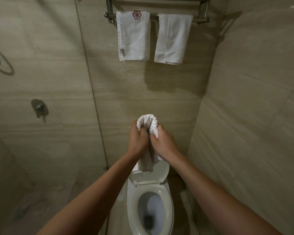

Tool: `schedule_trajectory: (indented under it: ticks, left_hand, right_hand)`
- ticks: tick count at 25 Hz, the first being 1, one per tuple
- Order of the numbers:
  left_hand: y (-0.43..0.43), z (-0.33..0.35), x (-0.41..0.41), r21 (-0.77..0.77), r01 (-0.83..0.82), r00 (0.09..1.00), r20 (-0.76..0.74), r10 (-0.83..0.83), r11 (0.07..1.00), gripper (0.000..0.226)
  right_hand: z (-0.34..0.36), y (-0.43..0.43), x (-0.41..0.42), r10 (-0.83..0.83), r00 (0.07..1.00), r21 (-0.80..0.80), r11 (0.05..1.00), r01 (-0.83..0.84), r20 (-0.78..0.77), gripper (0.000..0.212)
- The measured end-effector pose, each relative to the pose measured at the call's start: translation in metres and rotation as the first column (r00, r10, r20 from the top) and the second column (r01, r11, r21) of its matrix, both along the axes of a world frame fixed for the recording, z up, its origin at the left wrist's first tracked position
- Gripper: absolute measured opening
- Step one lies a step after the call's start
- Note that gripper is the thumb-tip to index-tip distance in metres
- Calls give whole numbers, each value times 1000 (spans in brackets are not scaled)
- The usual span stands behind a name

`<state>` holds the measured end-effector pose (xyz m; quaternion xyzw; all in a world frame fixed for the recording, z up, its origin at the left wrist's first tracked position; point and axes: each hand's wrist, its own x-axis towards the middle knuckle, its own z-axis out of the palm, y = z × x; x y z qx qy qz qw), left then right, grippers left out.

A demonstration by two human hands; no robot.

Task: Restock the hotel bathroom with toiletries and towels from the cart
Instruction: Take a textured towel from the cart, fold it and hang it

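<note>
Left hand (137,139), right hand (163,142): curled fingers grip bunched white towel (147,122) between them.

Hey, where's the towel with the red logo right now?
The logo towel hangs on the wall rail at the top of the head view, just left of the plain towel.

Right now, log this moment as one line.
left hand + right hand: grip towel | towel: bunched, above toilet | rail: two hung towels

The held towel (147,121) is partly hidden; the top edge cuts off the towel rack (109,7)
</note>
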<state>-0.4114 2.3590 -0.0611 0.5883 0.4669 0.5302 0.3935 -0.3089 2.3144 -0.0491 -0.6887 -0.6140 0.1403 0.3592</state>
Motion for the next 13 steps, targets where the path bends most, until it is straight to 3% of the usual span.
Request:
schedule_trajectory:
  ticks: [2,4,6,8,10,12,13]
  left_hand:
    - [5,-6,-1,-113,63,992,117,-50,992,28]
    - [-5,3,0,-242,160,948,308,-81,957,27]
    - [-14,17,4,-349,346,835,539,-115,871,39]
    - [-15,23,1,-333,515,688,711,-149,790,58]
    - [-12,26,-1,-282,606,585,791,-177,744,64]
    - [-14,35,0,-245,632,591,767,-252,735,58]
    - [-11,42,2,-244,619,642,705,-302,746,50]
  right_hand:
    - [-5,1,2,36,999,-27,999,-36,-25,29]
    - [-9,-2,1,113,979,-63,990,-125,-168,40]
    - [-13,-6,2,210,889,-54,966,-253,-407,54]
    - [-12,-6,8,253,761,-21,943,-331,-598,67]
    - [-7,-4,22,243,703,-10,942,-335,-669,61]
    - [2,-2,35,199,727,-16,960,-278,-658,37]
    - [8,0,40,187,762,-7,970,-243,-620,30]
